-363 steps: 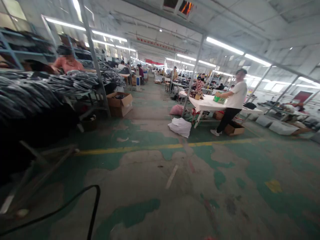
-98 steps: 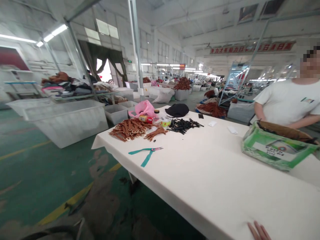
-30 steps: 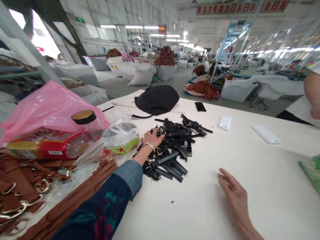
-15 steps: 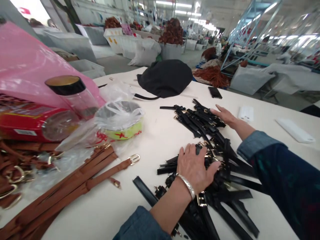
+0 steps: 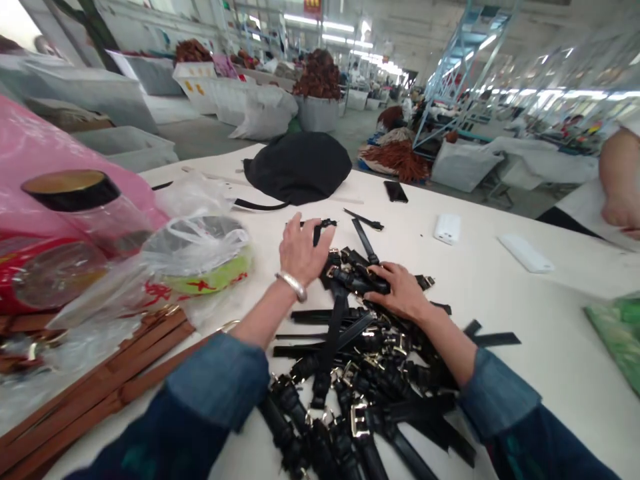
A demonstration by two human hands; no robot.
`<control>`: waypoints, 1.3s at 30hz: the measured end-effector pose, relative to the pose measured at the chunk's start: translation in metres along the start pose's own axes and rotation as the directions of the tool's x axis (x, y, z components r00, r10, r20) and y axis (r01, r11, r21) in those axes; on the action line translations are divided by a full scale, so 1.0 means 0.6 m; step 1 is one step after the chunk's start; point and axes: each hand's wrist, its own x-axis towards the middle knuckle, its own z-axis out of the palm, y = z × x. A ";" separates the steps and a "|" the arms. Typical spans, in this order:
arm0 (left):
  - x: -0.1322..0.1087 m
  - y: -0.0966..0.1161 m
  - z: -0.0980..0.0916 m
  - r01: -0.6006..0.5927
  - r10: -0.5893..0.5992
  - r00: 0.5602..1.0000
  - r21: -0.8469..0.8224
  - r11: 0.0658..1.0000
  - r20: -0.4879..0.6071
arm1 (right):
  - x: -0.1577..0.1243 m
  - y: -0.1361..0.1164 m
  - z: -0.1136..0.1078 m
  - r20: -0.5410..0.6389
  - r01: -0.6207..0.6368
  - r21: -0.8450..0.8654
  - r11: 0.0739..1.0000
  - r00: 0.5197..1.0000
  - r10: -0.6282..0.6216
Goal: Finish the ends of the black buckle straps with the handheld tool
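A heap of black leather straps [image 5: 345, 333] with gold-coloured buckles lies across the white table in front of me. My left hand [image 5: 303, 250], with a silver bangle at the wrist, is at the heap's far left edge. Its fingers are spread, with thumb apart, over a few black strap ends. My right hand [image 5: 400, 290] rests on the upper part of the heap, thumb and fingers closed around some black straps. Its palm side is hidden. Beyond the hands, a short black strap [image 5: 365, 220] lies apart from the pile.
Brown leather straps [image 5: 115, 373] lie at left, beside a bagged green bowl [image 5: 215, 270] and a clear jar [image 5: 85, 200]. A black cloth bag [image 5: 300, 167], a phone [image 5: 396, 192] and two white devices [image 5: 447, 229] sit farther back. Another person's arm [image 5: 620, 180] shows at right.
My left hand has moved from the middle of the heap to its far left edge. My right hand has come nearer and closed on straps. The far straps have been drawn closer; the view has turned right.
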 end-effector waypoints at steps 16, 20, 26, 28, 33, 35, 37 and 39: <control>0.057 0.079 0.166 -0.467 0.457 0.770 -0.094 0.879 0.445 | -0.203 -0.066 -0.058 0.192 -0.040 -0.214 0.976 0.978 0.082; 0.140 0.154 0.238 -0.392 0.373 0.847 -0.028 0.919 0.380 | -0.209 -0.050 -0.065 0.201 -0.046 -0.192 0.980 0.976 0.086; 0.161 0.159 0.314 -0.446 0.419 0.785 -0.053 0.894 0.456 | -0.215 -0.031 -0.070 0.241 -0.057 -0.179 0.982 0.965 0.100; 0.129 0.150 0.296 -0.512 0.494 0.725 -0.105 0.853 0.479 | -0.215 -0.033 -0.074 0.239 -0.062 -0.167 0.984 0.966 0.102; 0.015 0.136 0.185 -0.610 0.631 0.550 -0.253 0.751 0.547 | -0.217 -0.053 -0.080 0.208 -0.052 -0.155 0.986 0.974 0.084; -0.039 0.138 0.137 -0.614 0.652 0.518 -0.290 0.734 0.554 | -0.217 -0.063 -0.082 0.182 -0.039 -0.163 0.986 0.981 0.069; -0.097 0.146 0.095 -0.607 0.655 0.506 -0.308 0.733 0.561 | -0.220 -0.076 -0.086 0.157 -0.030 -0.184 0.983 0.986 0.059; -0.157 0.161 0.060 -0.584 0.632 0.523 -0.300 0.754 0.571 | -0.233 -0.087 -0.096 0.153 -0.021 -0.204 0.979 0.987 0.053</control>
